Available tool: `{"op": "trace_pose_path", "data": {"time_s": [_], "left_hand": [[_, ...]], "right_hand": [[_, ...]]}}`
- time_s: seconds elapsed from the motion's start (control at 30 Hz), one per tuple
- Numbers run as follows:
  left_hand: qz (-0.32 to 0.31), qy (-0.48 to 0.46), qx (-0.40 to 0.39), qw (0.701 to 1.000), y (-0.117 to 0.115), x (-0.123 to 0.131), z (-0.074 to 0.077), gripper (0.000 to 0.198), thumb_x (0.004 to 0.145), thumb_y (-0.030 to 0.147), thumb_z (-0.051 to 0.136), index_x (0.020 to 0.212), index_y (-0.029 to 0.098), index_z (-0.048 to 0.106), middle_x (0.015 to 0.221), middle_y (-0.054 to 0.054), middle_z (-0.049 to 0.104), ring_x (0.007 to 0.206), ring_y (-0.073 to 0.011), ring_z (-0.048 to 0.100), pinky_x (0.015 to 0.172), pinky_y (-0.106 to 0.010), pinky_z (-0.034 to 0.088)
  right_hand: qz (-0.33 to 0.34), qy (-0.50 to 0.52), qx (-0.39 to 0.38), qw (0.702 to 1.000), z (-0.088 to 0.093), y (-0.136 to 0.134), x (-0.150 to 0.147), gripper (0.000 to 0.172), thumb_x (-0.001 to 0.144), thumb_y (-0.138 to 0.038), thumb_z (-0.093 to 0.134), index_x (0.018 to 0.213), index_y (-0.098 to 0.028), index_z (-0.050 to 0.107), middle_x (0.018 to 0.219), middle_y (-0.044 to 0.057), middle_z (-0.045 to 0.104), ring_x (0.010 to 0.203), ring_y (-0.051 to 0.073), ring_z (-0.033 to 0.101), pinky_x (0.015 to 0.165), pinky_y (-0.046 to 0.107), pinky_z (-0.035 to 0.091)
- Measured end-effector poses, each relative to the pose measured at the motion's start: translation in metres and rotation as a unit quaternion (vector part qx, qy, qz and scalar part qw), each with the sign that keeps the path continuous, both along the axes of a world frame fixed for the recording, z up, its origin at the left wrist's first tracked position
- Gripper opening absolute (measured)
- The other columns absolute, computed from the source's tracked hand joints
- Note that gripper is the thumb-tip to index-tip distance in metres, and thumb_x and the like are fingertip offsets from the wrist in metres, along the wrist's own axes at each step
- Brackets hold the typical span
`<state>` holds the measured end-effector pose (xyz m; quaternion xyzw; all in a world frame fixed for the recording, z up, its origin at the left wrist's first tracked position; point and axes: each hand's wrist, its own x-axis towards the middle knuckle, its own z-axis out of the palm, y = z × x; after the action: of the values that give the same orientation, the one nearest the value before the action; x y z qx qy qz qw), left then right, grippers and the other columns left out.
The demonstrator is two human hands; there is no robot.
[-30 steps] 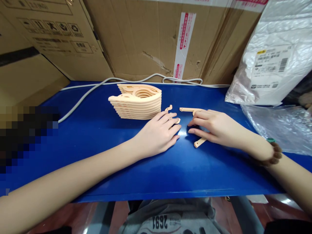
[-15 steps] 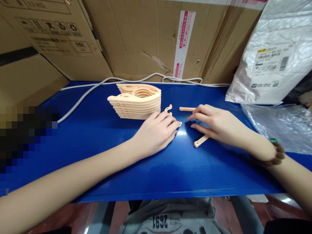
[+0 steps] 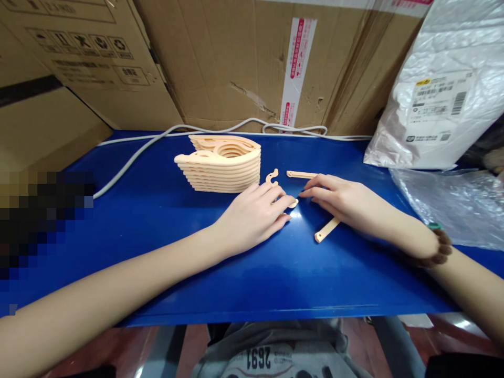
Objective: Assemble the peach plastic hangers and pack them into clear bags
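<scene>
My left hand [image 3: 260, 218] rests low over the blue tabletop, fingers curled down around a small cream plastic piece [image 3: 294, 203] whose end pokes out past the fingertips. Just beyond the knuckles a cream hook [image 3: 271, 175] lies on the table; whether it joins that piece is hidden. My right hand [image 3: 344, 199] is bent over cream plastic strips, its fingers drawn together. One strip [image 3: 301, 174] sticks out behind the fingers and another [image 3: 326, 230] in front; where they meet is covered. Beside my left hand stands a neat stack of cream plastic hanger parts [image 3: 220, 173].
A white cable [image 3: 220, 128] runs along the back of the blue table [image 3: 252, 283]. Cardboard boxes [image 3: 220, 63] wall the rear and left. At right are a white shipping bag [image 3: 437, 105] and clear plastic film [image 3: 457, 205].
My right hand has shifted slightly left and its fingers have drawn together. The strips under it have turned a little. The piece at my left fingertips has moved slightly right.
</scene>
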<state>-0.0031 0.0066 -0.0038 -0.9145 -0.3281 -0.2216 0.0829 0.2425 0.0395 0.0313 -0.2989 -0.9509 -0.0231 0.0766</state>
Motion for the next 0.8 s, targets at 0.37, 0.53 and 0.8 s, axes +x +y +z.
{"op": "trace_pose_path", "data": {"time_s": [0.37,0.53,0.8], "left_hand": [[-0.031,-0.104,-0.094,0.990,-0.004,-0.002,0.001,0.026,0.096,0.020,0.056,0.122,0.017,0.058,0.111,-0.004,0.065,0.094,-0.0161,0.067,0.074,-0.024,0.052],[-0.051,-0.124,-0.105,0.985,-0.004,-0.002,-0.001,0.025,0.097,0.017,0.055,0.122,0.017,0.061,0.099,-0.003,0.066,0.088,-0.0146,0.066,0.072,-0.023,0.051],[-0.060,-0.149,-0.048,0.986,-0.003,-0.003,0.001,0.027,0.100,0.018,0.048,0.122,0.015,0.063,0.099,-0.005,0.064,0.084,-0.0128,0.064,0.069,-0.022,0.051]], "right_hand": [[-0.059,-0.050,0.051,0.996,-0.001,0.004,0.000,0.030,0.100,-0.025,0.042,0.113,-0.013,0.067,0.105,0.012,0.066,0.092,0.022,0.066,0.077,0.032,0.053],[-0.048,-0.021,0.003,0.999,0.002,0.003,0.000,0.030,0.100,-0.025,0.042,0.115,-0.014,0.066,0.108,0.012,0.067,0.096,0.023,0.066,0.081,0.033,0.051],[0.041,-0.005,-0.188,0.981,0.026,0.007,0.020,0.030,0.088,-0.048,0.065,0.105,-0.024,0.071,0.108,0.004,0.065,0.096,0.019,0.065,0.081,0.029,0.048]]}}
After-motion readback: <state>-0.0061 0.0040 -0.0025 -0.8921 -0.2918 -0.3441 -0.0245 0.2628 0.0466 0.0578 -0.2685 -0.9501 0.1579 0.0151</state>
